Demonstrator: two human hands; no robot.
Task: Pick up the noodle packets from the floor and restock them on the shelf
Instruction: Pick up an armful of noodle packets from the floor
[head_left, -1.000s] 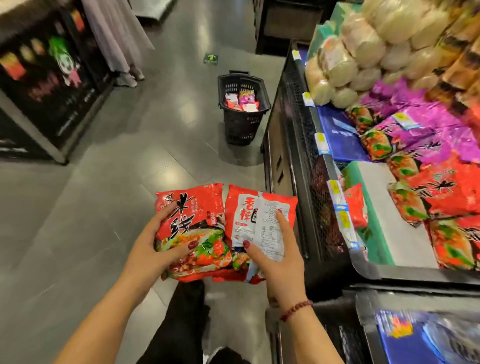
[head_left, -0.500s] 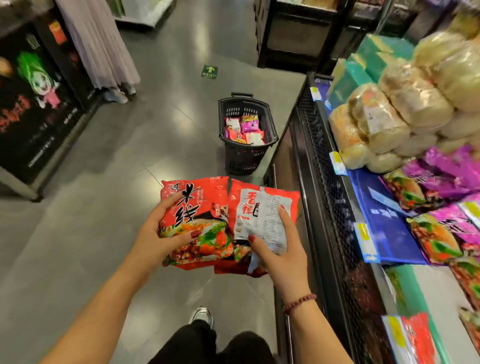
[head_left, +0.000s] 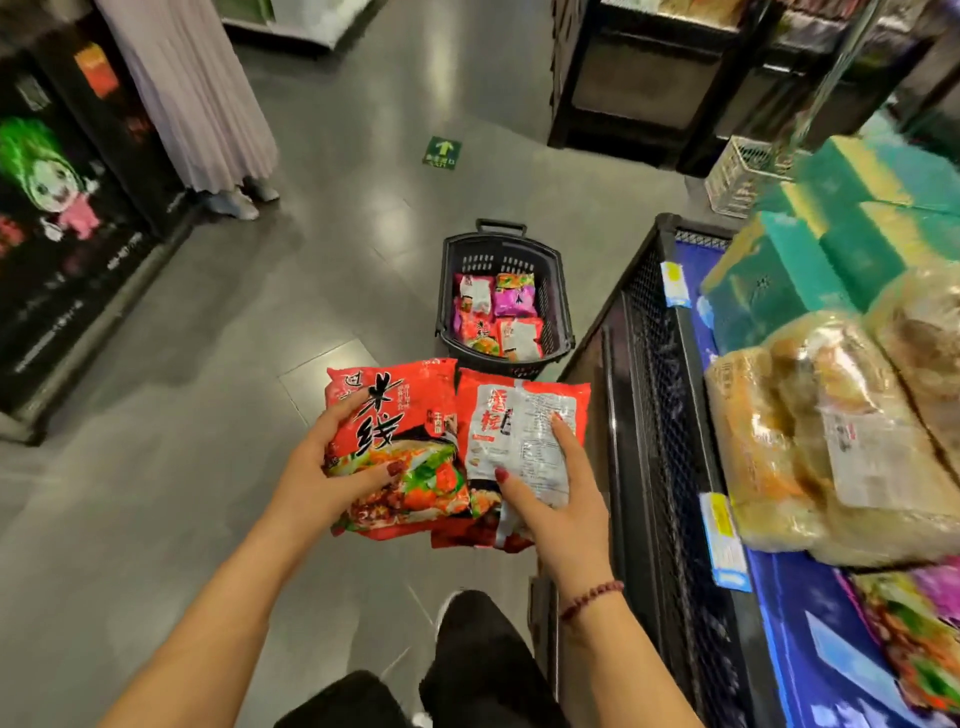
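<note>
Two red noodle packets (head_left: 448, 400) held up above the floor (head_left: 208, 364), just beside the shelf (head_left: 654, 364).
In the left hand (head_left: 322, 478), the packet with big black writing (head_left: 387, 421), fingers (head_left: 340, 415) curled over its edge, thumb on its front. In the right hand (head_left: 563, 514), the other packet (head_left: 519, 410), white label up, pinched between thumb and fingers. Both side by side, touching. Down in the black basket (head_left: 498, 240) on the floor ahead, more packets (head_left: 493, 317).
</note>
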